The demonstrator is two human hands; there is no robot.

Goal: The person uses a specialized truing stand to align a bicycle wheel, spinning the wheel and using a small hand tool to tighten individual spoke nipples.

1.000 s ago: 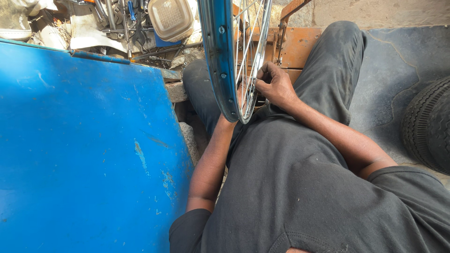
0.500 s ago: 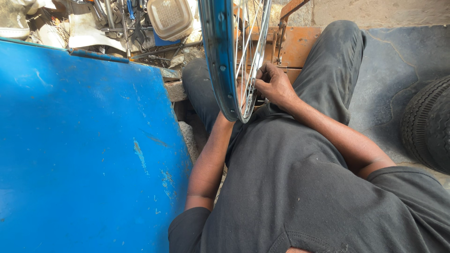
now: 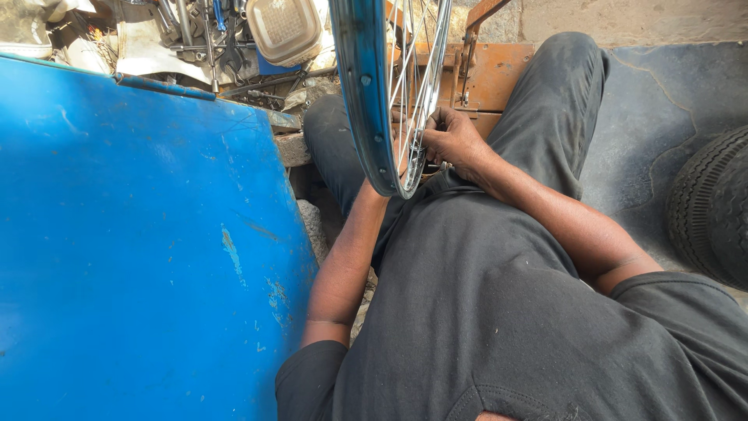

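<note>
Standing upright between the knees, the blue wheel rim with its bright spokes, lowest part just above the lap; likely tipping or rolling sideways if the grip slackens, since only the hands are steadying it. Pinching closed at a spoke near the rim's inner edge, the right hand, fingers bunched narrow; probably slipping or getting nipped between crossing spokes if the wheel turns suddenly. Reaching up behind the rim, the left hand, hidden by the wheel past the forearm, so impossible telling its fingers wide or narrow. Crowding the left side, a large blue panel, leaving little room there for swinging the wheel. Lying at the right edge, a black tyre, well apart from the hands. Sitting behind the wheel, an orange metal frame, close enough for catching the rim. Cluttering the far corner, scattered tools and a beige plastic container.
</note>
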